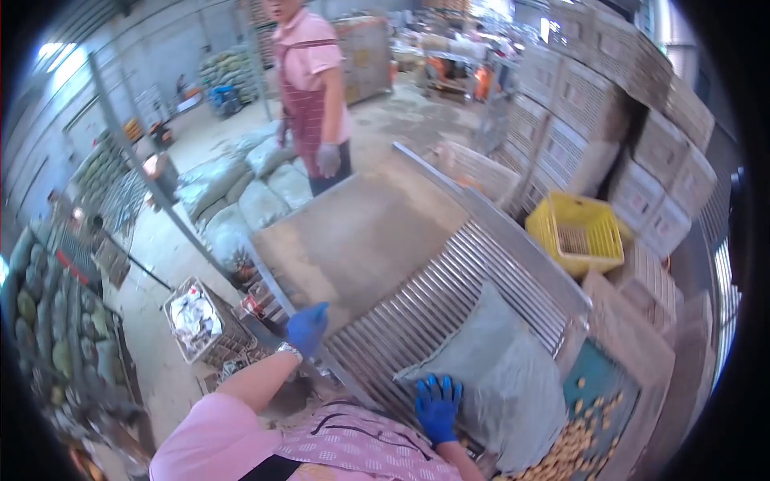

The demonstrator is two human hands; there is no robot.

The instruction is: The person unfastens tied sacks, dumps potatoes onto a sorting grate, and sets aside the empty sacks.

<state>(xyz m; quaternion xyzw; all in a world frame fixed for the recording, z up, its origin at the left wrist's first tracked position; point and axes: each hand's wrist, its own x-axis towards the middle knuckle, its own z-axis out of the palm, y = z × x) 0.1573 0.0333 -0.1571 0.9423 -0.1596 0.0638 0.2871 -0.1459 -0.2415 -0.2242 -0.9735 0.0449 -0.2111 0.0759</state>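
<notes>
A full grey-green sack [501,373] lies on the metal roller rack [417,297]. My right hand [439,407], in a blue glove, rests on the sack's near left edge with its fingers spread. My left hand [307,329], also gloved in blue, is over the metal side rail at the rack's left, with its fingers curled; whether they hold anything is too small to tell. Beyond the rollers is a flat brownish surface [361,232]. Many small tan pieces [573,441] lie beside the sack at the lower right, on a green surface.
A person [313,88] in an apron and gloves stands beyond the rack. A yellow crate [575,232] and stacked pale crates [573,96] are at the right. A crate of scraps [194,321] stands at the left, with filled sacks [269,188] behind.
</notes>
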